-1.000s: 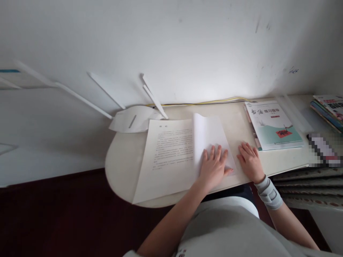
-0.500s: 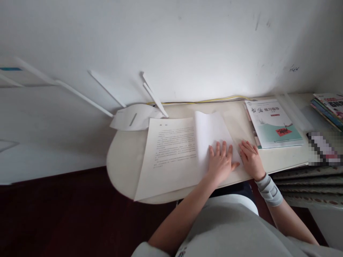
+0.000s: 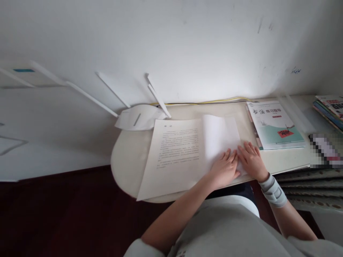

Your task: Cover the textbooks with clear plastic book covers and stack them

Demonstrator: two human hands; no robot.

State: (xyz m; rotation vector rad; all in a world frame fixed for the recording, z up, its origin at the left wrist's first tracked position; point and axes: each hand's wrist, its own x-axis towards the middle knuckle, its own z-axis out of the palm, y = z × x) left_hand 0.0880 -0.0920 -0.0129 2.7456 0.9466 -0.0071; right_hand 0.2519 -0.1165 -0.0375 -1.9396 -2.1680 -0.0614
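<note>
A large sheet of paper point(image 3: 174, 153) with printed text lies on the pale desk point(image 3: 128, 160), and its right part is folded over into a blank white flap point(image 3: 219, 137). My left hand point(image 3: 225, 167) lies flat on the flap's lower right corner, fingers stretched out. My right hand point(image 3: 252, 160) rests flat right beside it, at the flap's right edge, touching the left hand. A grey brace wraps my right wrist point(image 3: 273, 191).
A teal and white booklet point(image 3: 276, 125) lies to the right of my hands. A stack of books point(image 3: 329, 109) sits at the far right. A white router point(image 3: 139, 116) with antennas stands at the desk's back left by the wall. A yellow cable point(image 3: 214, 101) runs along the wall.
My left hand has slid rightward across the folded flap until it meets my right hand. The flap now lies flatter on the sheet.
</note>
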